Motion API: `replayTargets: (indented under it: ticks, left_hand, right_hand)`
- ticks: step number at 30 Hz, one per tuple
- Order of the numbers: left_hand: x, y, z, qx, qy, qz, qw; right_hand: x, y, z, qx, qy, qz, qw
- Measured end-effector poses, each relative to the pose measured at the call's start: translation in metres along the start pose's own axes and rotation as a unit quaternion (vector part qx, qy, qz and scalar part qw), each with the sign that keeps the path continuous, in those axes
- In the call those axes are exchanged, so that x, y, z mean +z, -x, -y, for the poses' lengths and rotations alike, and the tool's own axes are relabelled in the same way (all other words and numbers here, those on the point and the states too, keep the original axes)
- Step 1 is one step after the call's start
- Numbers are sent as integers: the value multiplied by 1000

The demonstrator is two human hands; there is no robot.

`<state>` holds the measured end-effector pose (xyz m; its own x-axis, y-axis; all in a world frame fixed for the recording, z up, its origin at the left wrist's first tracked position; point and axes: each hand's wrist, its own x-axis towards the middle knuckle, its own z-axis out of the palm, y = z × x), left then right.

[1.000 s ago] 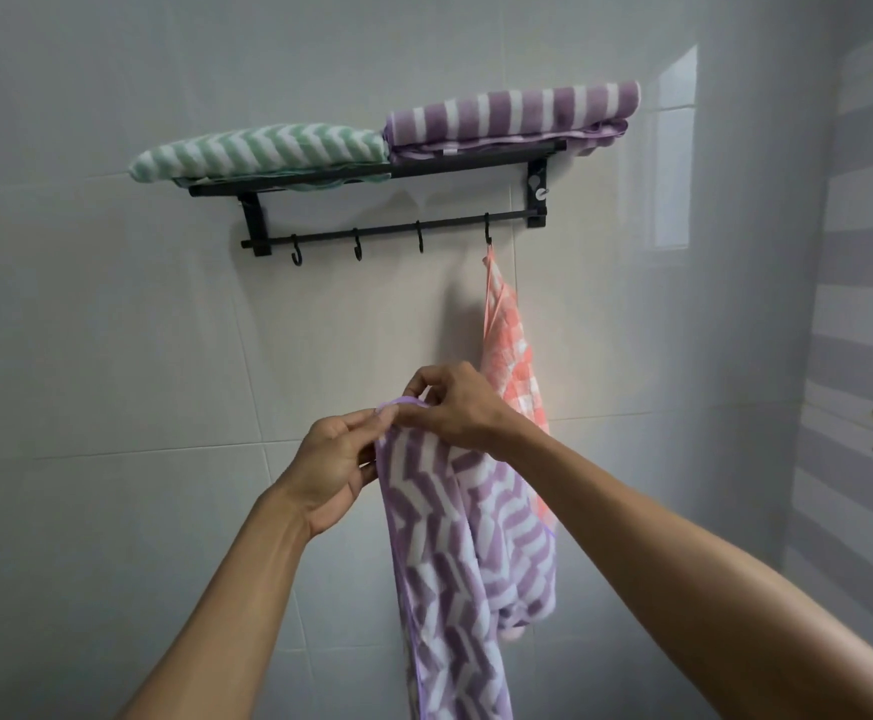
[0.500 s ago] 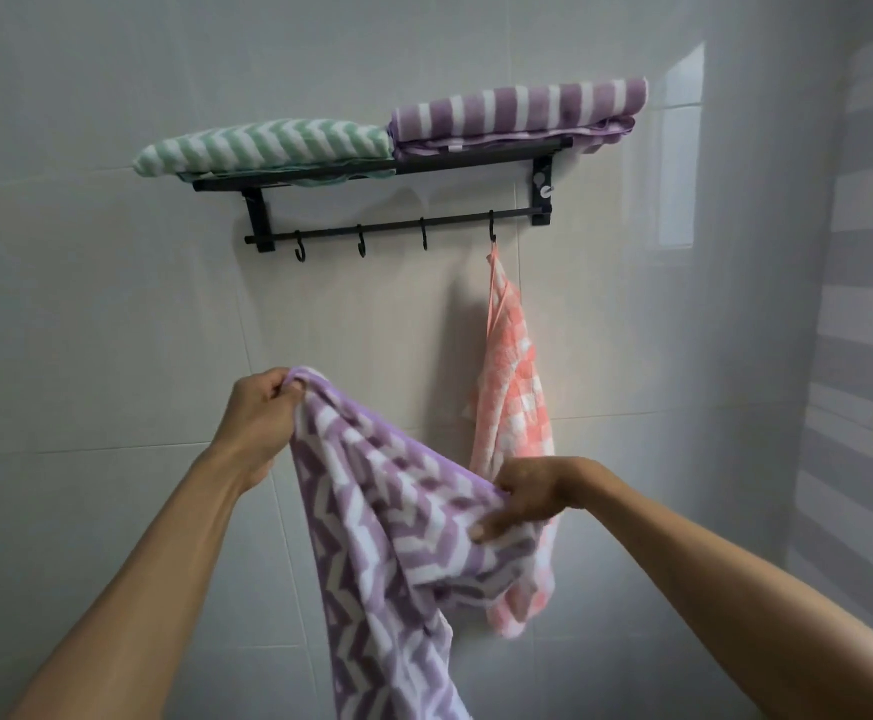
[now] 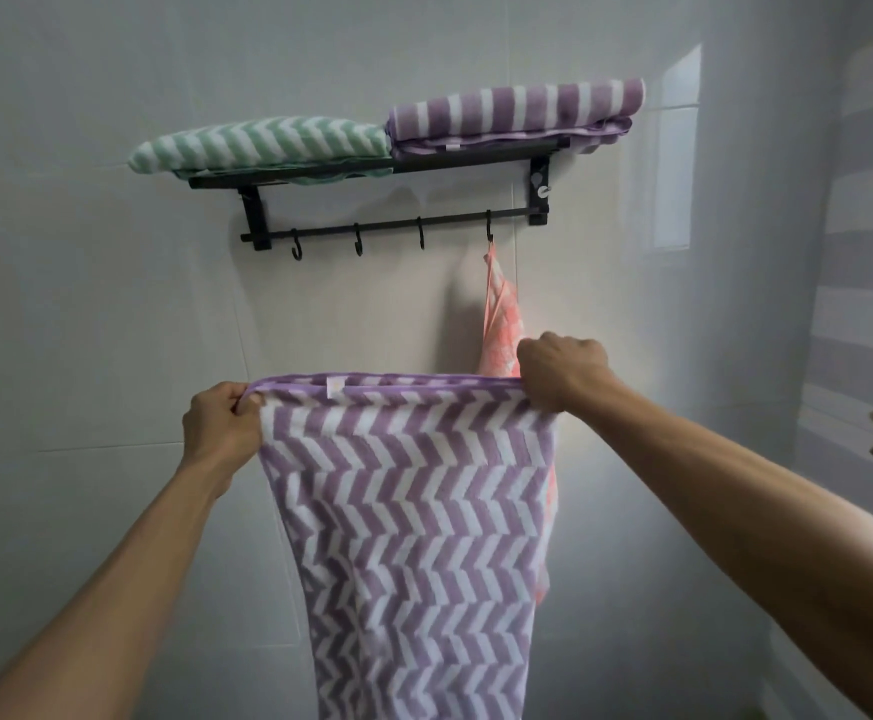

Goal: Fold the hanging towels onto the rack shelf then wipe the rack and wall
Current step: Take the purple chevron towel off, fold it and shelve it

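Held up wide in the lower middle of the frame: a purple zigzag towel (image 3: 408, 517), hanging down flat and straight. Gripped at its top left corner by the left hand (image 3: 221, 433), with fingers and thumb curled tight round the purple edge. Gripped at the top right corner by the right hand (image 3: 561, 374), fist closed on the cloth, a bit higher than the left. Pulled tight along the top edge, with a small tag near the middle.

Best to fold it well like this: bring the two corners together, match the edges neatly, and keep a firm pinch so no corner slips. Good to level both hands first, since the right side sat higher. Probably smart to fold again until small enough for the shelf.

Behind the towel, on the right: a pink checked towel (image 3: 502, 324), hung from the last hook (image 3: 489, 232), partly hidden by the purple one. Not folded yet.

Farther back, in the upper middle of the frame: a black rack (image 3: 476, 161) on the white wall (image 3: 86, 314). Laid on its shelf: a green zigzag towel (image 3: 262, 148) on the left and a purple striped towel (image 3: 517, 109) on the right, touching each other. Little free room left up there, so maybe best stacked on top.
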<state>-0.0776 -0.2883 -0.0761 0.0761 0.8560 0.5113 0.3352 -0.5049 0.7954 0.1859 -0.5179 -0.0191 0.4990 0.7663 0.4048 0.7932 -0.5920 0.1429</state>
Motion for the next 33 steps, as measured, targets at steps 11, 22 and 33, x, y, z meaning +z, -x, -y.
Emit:
replayTargets:
  ticks: [11, 22, 33]
  left_hand:
    - [-10, -18, 0, -26, 66, -14, 997]
    - [-10, -9, 1, -100, 177, -29, 979]
    - [-13, -7, 17, -145, 208, -22, 967]
  right_hand:
    - [-10, -23, -19, 27, -114, -48, 992]
    - [22, -10, -23, 114, -597, -1, 794]
    - [36, -6, -38, 132, -709, 39, 692]
